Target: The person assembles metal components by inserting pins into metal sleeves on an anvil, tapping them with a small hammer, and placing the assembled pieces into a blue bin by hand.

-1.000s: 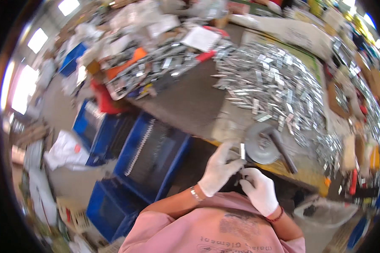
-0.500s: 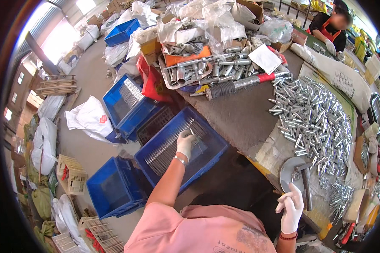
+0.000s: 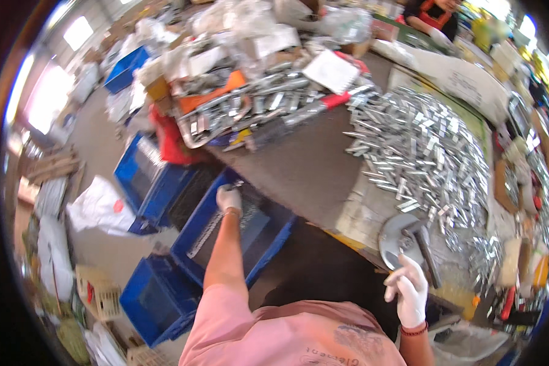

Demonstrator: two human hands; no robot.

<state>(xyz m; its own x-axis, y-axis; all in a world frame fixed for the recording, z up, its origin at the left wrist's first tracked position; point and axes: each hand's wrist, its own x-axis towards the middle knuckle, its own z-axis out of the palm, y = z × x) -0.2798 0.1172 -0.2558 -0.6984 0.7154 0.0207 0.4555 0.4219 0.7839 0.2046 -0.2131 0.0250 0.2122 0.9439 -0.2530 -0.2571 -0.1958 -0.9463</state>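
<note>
On a dial centred on your view, your left hand point(image 3: 229, 200) hangs at 8 o'clock over the far end of a blue bin point(image 3: 273, 247), arm stretched out. A small shiny piece point(image 3: 238, 183) shows at its fingertips, but blur hides whether they pinch it. Bright metal parts point(image 3: 202, 238) line the bin's left side in a row, an order that probably saves room and keeps them from tangling. Your right hand point(image 3: 407, 290), at 4 o'clock, is empty, fingers half curled and loosely apart, raised near a round metal plate point(image 3: 392, 235) with a dark bar point(image 3: 426, 256) across it. The plate sits by the table's point(image 3: 314, 158) near edge, presumably for easy reach. Toward 2 and 3 o'clock spreads a loose heap of metal pieces point(image 3: 427, 155), likely left unsorted for quick picking.
</note>
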